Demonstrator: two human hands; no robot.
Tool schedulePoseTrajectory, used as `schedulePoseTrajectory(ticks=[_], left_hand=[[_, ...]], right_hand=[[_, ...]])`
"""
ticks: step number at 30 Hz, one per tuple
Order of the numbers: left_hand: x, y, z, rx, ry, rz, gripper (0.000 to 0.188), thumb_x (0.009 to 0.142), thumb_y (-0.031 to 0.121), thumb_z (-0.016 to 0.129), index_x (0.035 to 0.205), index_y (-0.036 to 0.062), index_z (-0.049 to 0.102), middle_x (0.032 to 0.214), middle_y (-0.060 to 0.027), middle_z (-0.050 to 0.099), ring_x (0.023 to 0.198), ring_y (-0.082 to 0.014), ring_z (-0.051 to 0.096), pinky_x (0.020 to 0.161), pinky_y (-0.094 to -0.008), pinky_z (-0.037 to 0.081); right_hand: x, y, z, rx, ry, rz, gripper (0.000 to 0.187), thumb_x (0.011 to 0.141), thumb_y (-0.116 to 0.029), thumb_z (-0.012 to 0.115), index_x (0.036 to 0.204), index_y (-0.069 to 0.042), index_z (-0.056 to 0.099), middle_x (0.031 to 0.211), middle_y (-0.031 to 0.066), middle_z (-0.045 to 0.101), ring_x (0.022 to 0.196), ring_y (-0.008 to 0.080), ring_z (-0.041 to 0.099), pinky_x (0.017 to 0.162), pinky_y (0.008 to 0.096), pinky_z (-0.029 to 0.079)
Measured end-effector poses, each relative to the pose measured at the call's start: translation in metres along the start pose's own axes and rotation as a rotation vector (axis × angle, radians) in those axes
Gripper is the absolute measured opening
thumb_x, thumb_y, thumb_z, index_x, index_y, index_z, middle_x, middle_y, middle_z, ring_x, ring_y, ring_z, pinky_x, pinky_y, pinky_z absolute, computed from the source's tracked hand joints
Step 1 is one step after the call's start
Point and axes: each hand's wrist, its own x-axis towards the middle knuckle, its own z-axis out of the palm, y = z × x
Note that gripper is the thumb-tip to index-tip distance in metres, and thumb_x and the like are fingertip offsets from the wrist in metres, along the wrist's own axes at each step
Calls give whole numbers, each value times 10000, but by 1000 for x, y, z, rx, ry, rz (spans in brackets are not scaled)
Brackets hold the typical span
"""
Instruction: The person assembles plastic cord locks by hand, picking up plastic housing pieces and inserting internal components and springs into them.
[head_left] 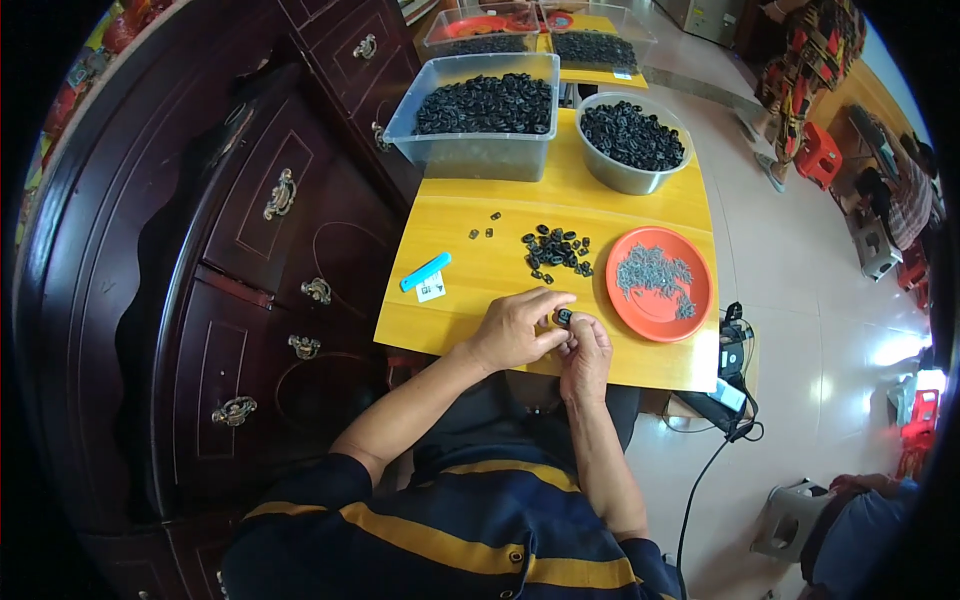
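Close in, the right hand (586, 358) pinches a small black oval plastic piece (564, 317), glossy, with paler detail on its face. The left hand (512, 328) curls its thumb and fingers around the piece's left side; whether they grip it, I cannot tell. The two hands are close together, the piece between their fingertips, over the yellow table (440, 320)'s near edge. Just beyond lie a red plate (640, 322) of small metallic parts and a loose pile of black pieces (556, 250).

On the table (455, 215), a plate (650, 317) lies right of the small parts (553, 250), and behind them stand a box (475, 158) and a bowl (625, 180).
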Motion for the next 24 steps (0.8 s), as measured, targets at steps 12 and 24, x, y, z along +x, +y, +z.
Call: schedulePoseTrajectory(ticks=[12, 24], left_hand=[[-3, -4, -4, -192, -111, -212, 226, 790, 56, 730, 1010, 32, 686, 831, -81, 644, 621, -156, 617, 578, -273, 496], [0, -3, -8, 114, -47, 25, 217, 793, 75, 699, 1003, 30, 667, 941, -135, 664, 757, -295, 668, 687, -362, 545]], right_hand=[[1, 5, -9, -162, -48, -90, 129, 945, -149, 604, 866, -53, 636, 766, -34, 579, 663, 41, 479, 614, 194, 389], [2, -1, 2, -327, -131, -186, 140, 965, -129, 588, 877, -29, 631, 757, -25, 567, 696, 55, 493, 655, 211, 407]])
